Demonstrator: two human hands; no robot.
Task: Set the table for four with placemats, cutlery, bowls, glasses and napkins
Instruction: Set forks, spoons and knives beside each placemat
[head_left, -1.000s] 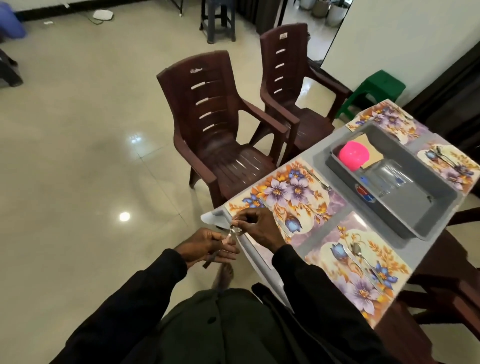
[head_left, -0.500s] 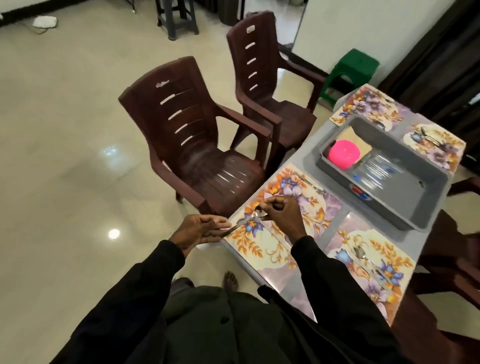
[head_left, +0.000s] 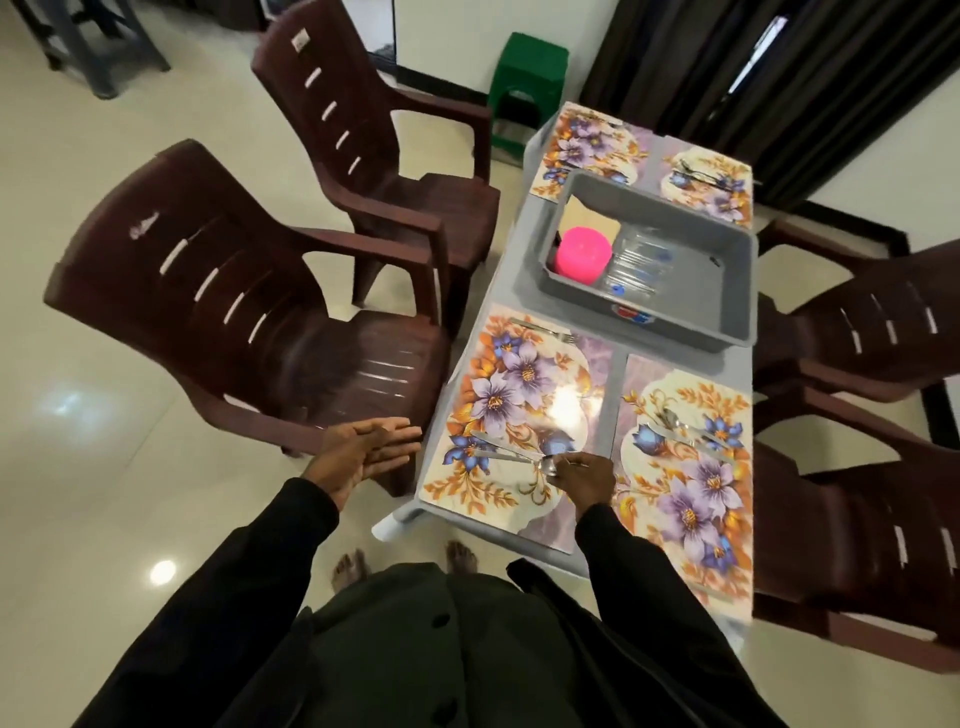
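**Knife and spoon now down on the near-left placemat**

A second ago both hands held the cutlery off the corner of the desk (head_left: 511, 288); now the knife (head_left: 493, 451) and spoon (head_left: 548, 466) lie across the near-left placemat (head_left: 519, 395); the left hand (head_left: 371, 452) has let go and hangs released, fingers straight, just beside the desk; the right hand (head_left: 584, 475) still pinches the spoon's end, apparently settling it. With the fork (head_left: 543, 330) at the mat's far edge, this setting's cutlery looks done; the pink bowl (head_left: 582, 254) and glasses (head_left: 636, 262) wait in the grey tub (head_left: 737, 312).
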